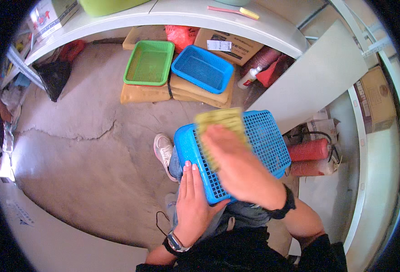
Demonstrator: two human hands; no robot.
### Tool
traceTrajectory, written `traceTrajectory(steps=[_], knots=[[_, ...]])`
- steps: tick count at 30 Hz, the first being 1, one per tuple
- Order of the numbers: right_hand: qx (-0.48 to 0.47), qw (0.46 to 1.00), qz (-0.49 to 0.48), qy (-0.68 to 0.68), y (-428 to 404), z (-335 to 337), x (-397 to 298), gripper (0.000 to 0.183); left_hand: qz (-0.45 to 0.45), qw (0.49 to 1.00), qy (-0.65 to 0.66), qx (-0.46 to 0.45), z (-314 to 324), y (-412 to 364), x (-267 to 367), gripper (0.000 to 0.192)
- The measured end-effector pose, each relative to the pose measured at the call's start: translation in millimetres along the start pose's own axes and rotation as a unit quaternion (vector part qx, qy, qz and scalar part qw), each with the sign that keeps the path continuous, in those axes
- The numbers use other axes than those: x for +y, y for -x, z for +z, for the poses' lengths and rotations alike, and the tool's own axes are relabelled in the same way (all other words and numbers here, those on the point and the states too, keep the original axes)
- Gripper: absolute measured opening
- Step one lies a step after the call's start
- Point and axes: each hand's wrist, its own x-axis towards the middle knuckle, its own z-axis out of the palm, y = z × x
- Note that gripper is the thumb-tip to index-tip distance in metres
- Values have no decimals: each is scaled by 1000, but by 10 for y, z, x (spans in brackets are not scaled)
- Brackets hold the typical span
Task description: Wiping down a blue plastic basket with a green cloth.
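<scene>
A blue plastic basket [268,142] lies across my lap, the square-holed grid of its base facing up. My left hand [195,200] grips its near left side, with fingers flat along the wall and the thumb at the lower corner. Pressed on the grid is a yellow cloth [220,117], held under my right hand [234,166]. Both the cloth and that hand are blurred. Part of the base is hidden beneath them.
Ahead on folded tan foam pads [144,93] sit a green basket [149,64] and another blue basket [203,68]. A brush [234,12] lies on the white shelf [172,18]. Red fire extinguishers [309,149] are at right, below a slanted white board [315,74].
</scene>
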Motion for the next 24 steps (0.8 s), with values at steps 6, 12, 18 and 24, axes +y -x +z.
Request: traceTrajectory(steps=[6, 12, 18, 24], knots=[[2, 999, -46, 26, 119, -40, 69, 60, -11, 1000, -17, 6, -106, 36, -27, 117], [47, 968, 172, 176, 395, -279, 652, 65, 10, 999, -43, 2, -104, 75, -76, 134], [72, 996, 27, 36, -6, 103, -192, 57, 20, 997, -52, -58, 10, 73, -85, 121], [52, 990, 41, 129, 307, -277, 452, 55, 1, 999, -35, 9, -39, 109, -50, 137]])
